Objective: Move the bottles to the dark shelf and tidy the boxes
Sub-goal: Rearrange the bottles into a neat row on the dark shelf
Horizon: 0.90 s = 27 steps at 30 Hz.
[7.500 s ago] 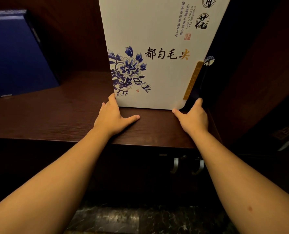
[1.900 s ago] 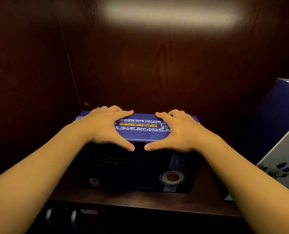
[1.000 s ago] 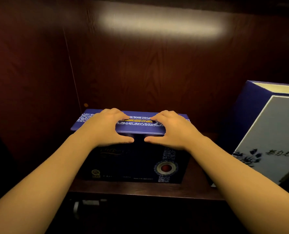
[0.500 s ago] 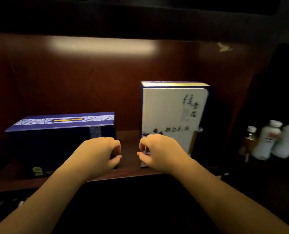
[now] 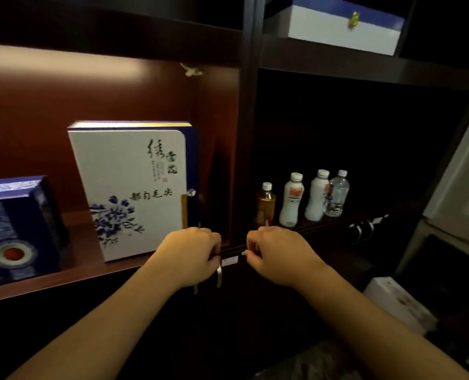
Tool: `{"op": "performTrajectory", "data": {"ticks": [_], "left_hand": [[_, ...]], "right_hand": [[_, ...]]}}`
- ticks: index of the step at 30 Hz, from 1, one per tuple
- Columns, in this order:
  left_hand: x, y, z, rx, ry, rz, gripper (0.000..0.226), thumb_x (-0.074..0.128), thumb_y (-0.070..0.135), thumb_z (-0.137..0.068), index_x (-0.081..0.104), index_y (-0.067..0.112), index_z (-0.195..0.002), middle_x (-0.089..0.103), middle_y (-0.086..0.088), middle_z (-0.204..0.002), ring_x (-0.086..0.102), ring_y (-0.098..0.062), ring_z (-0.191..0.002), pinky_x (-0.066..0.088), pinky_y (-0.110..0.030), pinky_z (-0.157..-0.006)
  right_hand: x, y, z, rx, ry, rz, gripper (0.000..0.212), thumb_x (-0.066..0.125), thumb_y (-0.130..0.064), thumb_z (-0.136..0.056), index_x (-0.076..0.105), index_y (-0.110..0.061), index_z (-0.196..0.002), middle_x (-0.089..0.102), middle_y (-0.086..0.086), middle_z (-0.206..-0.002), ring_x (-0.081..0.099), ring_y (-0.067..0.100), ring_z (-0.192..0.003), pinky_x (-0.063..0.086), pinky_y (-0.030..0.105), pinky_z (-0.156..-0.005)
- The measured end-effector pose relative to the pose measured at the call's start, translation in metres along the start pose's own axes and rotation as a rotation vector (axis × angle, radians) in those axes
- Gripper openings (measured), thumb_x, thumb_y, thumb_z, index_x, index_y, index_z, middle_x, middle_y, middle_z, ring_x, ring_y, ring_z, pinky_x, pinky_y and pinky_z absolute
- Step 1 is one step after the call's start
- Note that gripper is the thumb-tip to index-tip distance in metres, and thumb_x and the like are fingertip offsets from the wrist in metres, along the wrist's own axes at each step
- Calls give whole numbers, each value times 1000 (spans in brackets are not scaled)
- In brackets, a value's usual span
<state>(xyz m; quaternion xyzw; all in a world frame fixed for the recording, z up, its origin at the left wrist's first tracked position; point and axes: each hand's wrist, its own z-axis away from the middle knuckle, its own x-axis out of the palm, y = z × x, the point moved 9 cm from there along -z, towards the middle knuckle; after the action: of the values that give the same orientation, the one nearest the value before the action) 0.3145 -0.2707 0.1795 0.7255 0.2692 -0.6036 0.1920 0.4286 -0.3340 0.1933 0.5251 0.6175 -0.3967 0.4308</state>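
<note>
Head view: both the left hand (image 5: pixel 192 256) and the right hand (image 5: pixel 275 253) hang loosely curled, holding nothing, in front of the shelf edge (image 5: pixel 63 278). The white box (image 5: pixel 134 187) stands upright beside the blue box (image 5: pixel 17 229). Four bottles (image 5: pixel 292 200) stand in the dark shelf (image 5: pixel 364 133); labels seem blurred.

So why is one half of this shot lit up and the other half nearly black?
Head view: a strip of light glares on the reddish back panel above the white tea box, while the compartment holding the bottles is unlit; the dark blue box at the left edge is smeared by blur, and the shelf lines bow from the wide lens.
</note>
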Motion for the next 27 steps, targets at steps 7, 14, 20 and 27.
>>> {"op": "performTrajectory", "data": {"ticks": [7,14,20,27], "left_hand": [[7,49,-96,118,37,37,16,53,43,-90,58,32,-101,56,12,-99,54,-10,-86,49,-30,-70],[9,55,-198,192,78,19,23,52,38,-93,60,26,-111,57,5,-111,56,-17,-102,53,-40,-82],[0,41,-284,294,72,-76,30,51,33,-96,57,24,-123,55,3,-120,53,-16,-112,52,-37,-89],[17,42,-342,345,-64,-178,36,56,29,-95,54,27,-130,52,2,-127,52,-20,-114,51,-39,-89]], "right_hand": [[-4,102,1,110,-21,59,16,54,-43,-93,54,-29,-87,53,-8,-83,53,14,-74,48,33,-62],[-3,188,-37,174,-46,136,14,53,-38,-92,48,-30,-82,47,-10,-80,49,15,-72,40,32,-61],[-17,257,-90,231,-28,165,14,53,-38,-92,60,-26,-88,52,-11,-76,53,8,-67,33,23,-52],[-12,313,-146,290,-48,126,12,57,-35,-90,61,-24,-89,62,-6,-79,60,13,-71,55,36,-65]]}}
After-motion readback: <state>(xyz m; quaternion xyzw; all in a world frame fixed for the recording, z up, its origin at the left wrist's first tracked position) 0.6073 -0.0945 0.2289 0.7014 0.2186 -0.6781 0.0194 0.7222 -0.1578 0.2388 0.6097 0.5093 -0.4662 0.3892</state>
